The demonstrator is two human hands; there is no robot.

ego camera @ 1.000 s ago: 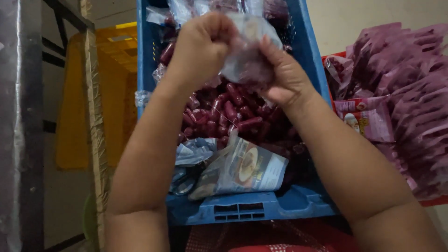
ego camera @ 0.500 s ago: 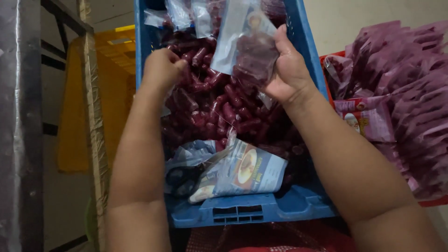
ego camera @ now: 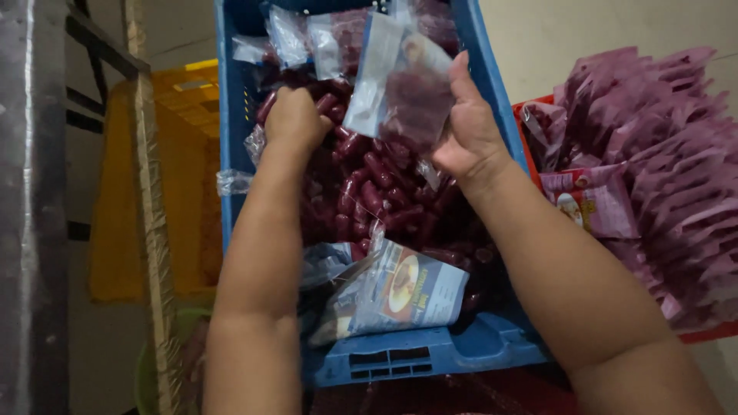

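Over the blue crate's (ego camera: 477, 77) far end, the left hand (ego camera: 296, 119) reached down, fingers curled into the loose red sausages (ego camera: 369, 184). The right hand (ego camera: 473, 131) stood upright by the right wall, fingers pinching a half-filled clear bag (ego camera: 403, 88).

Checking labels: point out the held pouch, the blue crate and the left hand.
held pouch (ego camera: 403, 88), head view, its clear dark-filled front.
blue crate (ego camera: 430, 355), head view, its near wall.
left hand (ego camera: 296, 119), head view, its back.

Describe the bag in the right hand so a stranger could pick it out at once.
Find the blue crate full of dark red sausages. Above its far right side, the right hand holds up a clear bag partly filled with them. Unlike the bags lying in the crate, it is lifted clear of the pile.
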